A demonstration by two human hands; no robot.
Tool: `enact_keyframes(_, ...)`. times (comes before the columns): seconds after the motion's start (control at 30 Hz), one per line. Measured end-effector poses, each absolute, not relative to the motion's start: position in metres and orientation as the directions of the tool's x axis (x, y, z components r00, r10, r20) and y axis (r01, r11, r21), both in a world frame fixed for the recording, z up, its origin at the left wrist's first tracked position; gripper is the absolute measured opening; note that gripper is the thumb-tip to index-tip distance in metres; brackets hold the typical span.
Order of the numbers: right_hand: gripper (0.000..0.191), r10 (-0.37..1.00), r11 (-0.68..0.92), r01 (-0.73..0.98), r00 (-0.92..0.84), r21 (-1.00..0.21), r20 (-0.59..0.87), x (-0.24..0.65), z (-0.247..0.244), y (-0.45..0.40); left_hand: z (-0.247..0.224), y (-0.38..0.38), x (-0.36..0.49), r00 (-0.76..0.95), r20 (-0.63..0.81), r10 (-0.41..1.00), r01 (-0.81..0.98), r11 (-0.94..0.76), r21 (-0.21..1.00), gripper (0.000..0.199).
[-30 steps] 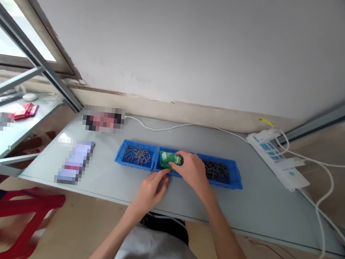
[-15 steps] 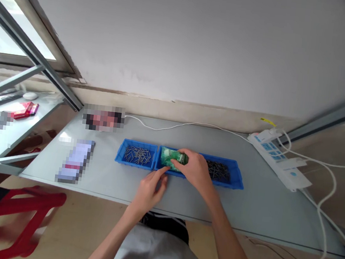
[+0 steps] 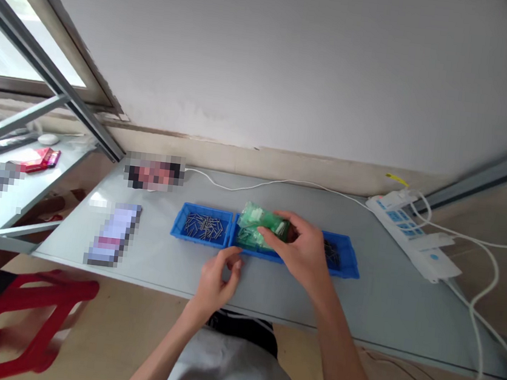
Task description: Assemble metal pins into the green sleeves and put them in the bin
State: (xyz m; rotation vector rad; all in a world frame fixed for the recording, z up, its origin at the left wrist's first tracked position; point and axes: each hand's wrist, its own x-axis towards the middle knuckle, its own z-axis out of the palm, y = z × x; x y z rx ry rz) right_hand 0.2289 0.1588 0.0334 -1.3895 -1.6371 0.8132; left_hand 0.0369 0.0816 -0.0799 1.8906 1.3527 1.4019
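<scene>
My right hand [image 3: 304, 244] grips a clear green plastic packet [image 3: 259, 218] with pale pieces showing inside. The packet is over the middle section of a row of blue bins [image 3: 351, 256], and more green packets appear under it. Beside the front rim, my left hand [image 3: 218, 277] has loosely curled fingers, with thumb and fingertips apart and nothing seen in them. Thin metal screws or nails [image 3: 203, 227] fill the left blue bin [image 3: 178, 230]. Darker ones [image 3: 332, 254] lie in the right section, partly covered by my right hand.
A phone [image 3: 115, 232] lies on the grey table [image 3: 153, 264] to the left. Behind it is a blurred-out object [image 3: 154, 176] with a white cable. A white power strip [image 3: 413, 235] with cords is at the right. A red stool [image 3: 48, 301] stands at lower left, near a seated person's leg.
My right hand has lifted the green packet up and slightly right from the middle bin section. My left hand has drawn back a little, its fingers more curled.
</scene>
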Motion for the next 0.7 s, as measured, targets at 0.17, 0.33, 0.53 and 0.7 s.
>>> enact_keyframes(0.17, 0.02, 0.964, 0.265, 0.483, -0.132, -0.834, 0.229, 0.227, 0.039, 0.125, -0.077, 0.071, 0.034, -0.024, 0.399, 0.917, 0.226, -0.384, 0.895, 0.037)
enact_keyframes(0.33, 0.016, 0.955, 0.296, 0.561, -0.19, -0.773, 0.228, 0.22, 0.016, 0.09, -0.064, 0.052, 0.034, -0.034, 0.231, 0.972, 0.025, -0.23, 0.973, 0.052)
enact_keyframes(0.53, 0.019, 0.947, 0.319, 0.651, -0.195, -0.689, 0.254, 0.204, -0.028, 0.08, -0.062, 0.043, 0.04, -0.147, 0.036, 0.988, 0.179, -0.01, 0.984, 0.053)
enact_keyframes(0.7, 0.021, 0.935, 0.341, 0.742, -0.204, -0.577, 0.291, 0.193, -0.045, 0.082, -0.069, 0.046, 0.036, -0.211, 0.052, 0.976, 0.357, 0.028, 0.934, 0.055)
